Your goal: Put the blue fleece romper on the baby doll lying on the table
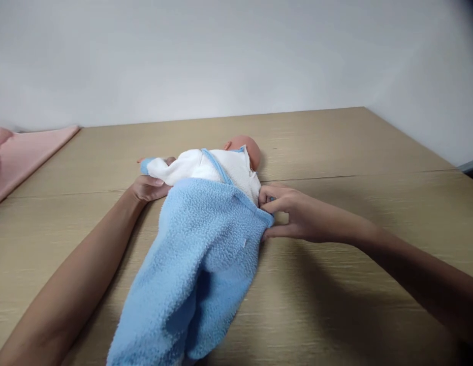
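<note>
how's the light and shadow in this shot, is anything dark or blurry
Head view: lighting soft, with a broad shadow on the wooden tabletop below the right hand and forearm; head view: top right corner falls dark; head view: nap of the doll's blue fleece reads clearly.

Room between doll (206, 223) and cloth (28, 155), wall (221, 56) behind
</note>
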A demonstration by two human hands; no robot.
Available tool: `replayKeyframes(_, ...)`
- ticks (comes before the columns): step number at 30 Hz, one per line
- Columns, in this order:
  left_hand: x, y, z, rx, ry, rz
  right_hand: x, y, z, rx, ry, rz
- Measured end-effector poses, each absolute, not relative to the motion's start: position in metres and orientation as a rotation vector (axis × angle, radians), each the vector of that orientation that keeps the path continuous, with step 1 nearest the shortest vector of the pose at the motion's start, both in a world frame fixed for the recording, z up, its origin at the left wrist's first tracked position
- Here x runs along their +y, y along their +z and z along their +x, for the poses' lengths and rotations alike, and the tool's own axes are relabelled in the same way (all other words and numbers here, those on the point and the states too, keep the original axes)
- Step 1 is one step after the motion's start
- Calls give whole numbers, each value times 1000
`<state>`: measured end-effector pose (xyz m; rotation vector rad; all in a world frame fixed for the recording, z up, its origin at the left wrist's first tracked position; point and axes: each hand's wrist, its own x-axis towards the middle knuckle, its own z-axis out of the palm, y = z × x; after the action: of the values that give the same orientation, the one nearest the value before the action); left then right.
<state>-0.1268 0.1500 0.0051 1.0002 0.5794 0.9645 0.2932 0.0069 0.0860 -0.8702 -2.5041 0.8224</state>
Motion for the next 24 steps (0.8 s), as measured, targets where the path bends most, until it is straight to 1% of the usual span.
replayKeyframes(6, 148, 6, -126, 575, 969, 1008, 4, 90, 297, -2520, 932, -855)
replayKeyframes(11, 145, 9, -127, 608, 979, 1011, 8, 85, 300, -2554, 901, -887)
replayKeyframes(15, 146, 8, -128, 626, 981, 1011, 13, 78, 301, -2520, 894, -831)
replayKeyframes(21, 145, 9, -129, 648, 963, 1007, 9, 80, 303, -2531, 881, -875)
replayKeyframes(24, 143, 12, -127, 645, 965, 1010, 10, 78, 304, -2505, 948, -888)
